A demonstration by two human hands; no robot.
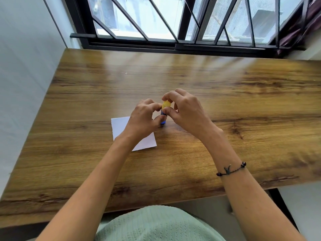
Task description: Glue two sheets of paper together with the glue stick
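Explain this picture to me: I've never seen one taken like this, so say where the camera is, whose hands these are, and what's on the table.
There is one picture, from a camera worn on a person's head, looking down at their own arms. No machine is involved. The left hand grips the blue body of a glue stick standing over a wooden table. The right hand pinches its yellow cap, which is still on. White paper lies flat beneath the left hand; whether it is one sheet or two, I cannot tell. A window is behind.
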